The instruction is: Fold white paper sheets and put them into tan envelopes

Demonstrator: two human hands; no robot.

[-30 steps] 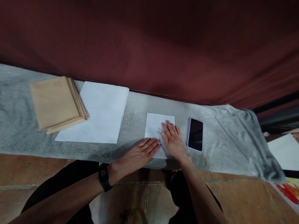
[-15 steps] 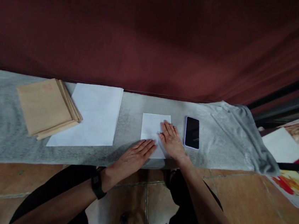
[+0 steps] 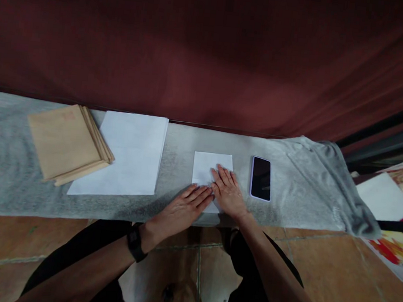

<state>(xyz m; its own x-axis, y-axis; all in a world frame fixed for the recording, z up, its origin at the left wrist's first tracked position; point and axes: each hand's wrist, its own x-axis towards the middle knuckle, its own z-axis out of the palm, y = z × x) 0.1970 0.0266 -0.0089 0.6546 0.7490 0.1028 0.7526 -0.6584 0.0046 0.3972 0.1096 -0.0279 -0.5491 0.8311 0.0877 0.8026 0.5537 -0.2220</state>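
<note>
A white sheet of paper [image 3: 207, 163] lies on the grey cloth in front of me, a crease or fold edge running across it near my fingers. My left hand [image 3: 186, 206] rests flat on its lower left part, fingers stretched out. Over the right side of the sheet lies my right hand [image 3: 229, 192], also flat with its fingers extended. The fingertips of both hands nearly meet at the middle. Part of the paper's lower half is hidden beneath the hands. Just right of my right hand is a phone [image 3: 261, 178] in a pale purple case, screen dark.
Left of the sheet lies a stack of larger white paper [image 3: 132, 158], partly under a pile of brown envelopes [image 3: 65, 144]. A grey cloth [image 3: 301, 190] covers the narrow table. Behind it hangs a dark red curtain [image 3: 196, 64]; dark bars [image 3: 392, 120] stand at the right.
My right hand has slid slightly down and left across the paper, toward my left hand. The left hand stays almost in place. The whole view has shifted a little.
</note>
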